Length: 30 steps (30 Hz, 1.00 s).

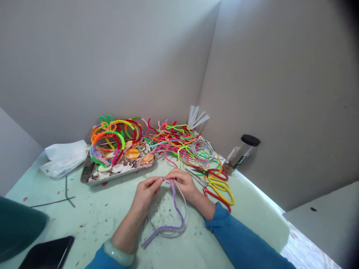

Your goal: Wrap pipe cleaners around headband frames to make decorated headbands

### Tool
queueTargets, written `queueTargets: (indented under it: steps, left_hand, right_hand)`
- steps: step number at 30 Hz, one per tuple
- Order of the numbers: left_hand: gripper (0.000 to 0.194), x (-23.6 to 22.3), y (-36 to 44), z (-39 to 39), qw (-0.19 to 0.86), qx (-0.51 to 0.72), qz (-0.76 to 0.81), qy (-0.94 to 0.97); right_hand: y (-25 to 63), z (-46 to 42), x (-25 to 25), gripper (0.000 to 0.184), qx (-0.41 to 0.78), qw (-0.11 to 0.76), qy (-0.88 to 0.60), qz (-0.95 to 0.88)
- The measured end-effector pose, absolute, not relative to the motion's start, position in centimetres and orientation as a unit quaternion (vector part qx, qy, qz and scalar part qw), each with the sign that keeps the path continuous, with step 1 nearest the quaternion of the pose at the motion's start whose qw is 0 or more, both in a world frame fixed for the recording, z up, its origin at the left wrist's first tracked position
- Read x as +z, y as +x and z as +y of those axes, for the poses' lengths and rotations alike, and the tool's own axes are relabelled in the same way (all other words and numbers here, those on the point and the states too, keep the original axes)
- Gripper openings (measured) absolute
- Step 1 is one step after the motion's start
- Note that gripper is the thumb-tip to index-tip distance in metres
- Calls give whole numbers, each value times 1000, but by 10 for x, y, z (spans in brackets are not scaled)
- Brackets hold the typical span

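Note:
Fingertips meet at the middle of the table, where my left hand [147, 191] and my right hand [183, 183] both pinch the upper end of a purple pipe cleaner [177, 207]. Its free length curves down toward me and lies on the tabletop. A ring of grey wire [185, 209] hangs from the same pinch and loops around behind the pipe cleaner. How the two join is hidden by my fingers. Just right of my right hand lie scissors with yellow handles [224, 188] and scissors with red handles [218, 174].
Behind my hands, a metal tray [117, 180] holds shells and colourful pipe-cleaner rings [108, 149]. Beside it are heaped pipe cleaners [174, 138] and a grey wire coil [202, 151]. A black-lidded jar [244, 153] stands right; a plastic bag [66, 160], thin black rods [66, 188] and a phone [47, 254] lie left.

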State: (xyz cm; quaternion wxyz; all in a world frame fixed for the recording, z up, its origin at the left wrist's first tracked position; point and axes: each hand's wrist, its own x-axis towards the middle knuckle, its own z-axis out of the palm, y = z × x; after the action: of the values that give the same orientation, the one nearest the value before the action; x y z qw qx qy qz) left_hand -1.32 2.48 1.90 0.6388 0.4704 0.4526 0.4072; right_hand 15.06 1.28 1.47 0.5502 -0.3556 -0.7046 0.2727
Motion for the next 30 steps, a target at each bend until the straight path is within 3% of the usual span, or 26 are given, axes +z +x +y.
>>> queueTargets:
  steps: [9,16,30]
  left_hand:
    - [39,17,-16,25,654,360,422,515]
    - [34,22,-14,21,645,363,414,530]
    - [36,21,-14,21,657,384,399,512]
  right_hand:
    - [146,13,18,14,346,574,-371,-642]
    - [145,12,14,19,477,550,-398,-558]
    - [148,13,10,23,479,553,-377,-569]
